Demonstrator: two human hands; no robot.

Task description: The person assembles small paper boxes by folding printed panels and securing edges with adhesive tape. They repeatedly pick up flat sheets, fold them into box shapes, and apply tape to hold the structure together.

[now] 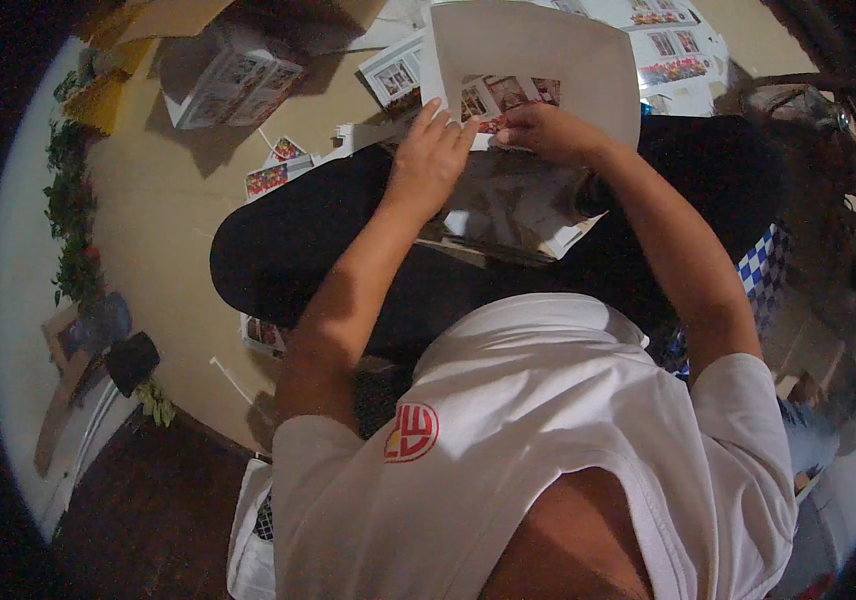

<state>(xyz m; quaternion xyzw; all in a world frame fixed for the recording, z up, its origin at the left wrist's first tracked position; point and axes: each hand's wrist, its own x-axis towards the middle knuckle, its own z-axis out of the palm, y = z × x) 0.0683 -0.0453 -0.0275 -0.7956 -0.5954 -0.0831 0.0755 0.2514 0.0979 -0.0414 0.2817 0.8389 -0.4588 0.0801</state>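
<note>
A large pale sheet, paper or thin card, stands up over my lap, with small printed pictures and a flowery strip along its lower part. My left hand lies at the sheet's lower left corner, fingers stretched out over the edge. Curled and pressed together, the fingers of my right hand pinch the sheet's lower edge near the printed strip. Its fingertips are partly hidden. Below both hands, a brownish, shiny flat piece with light patches rests between my legs; its kind is unclear.
Printed sheets lie scattered beyond my knees. At the far left stand an open cardboard box and a printed white carton. Small printed cards lie by my left knee. Leafy plants line the left wall; dim clutter fills the right.
</note>
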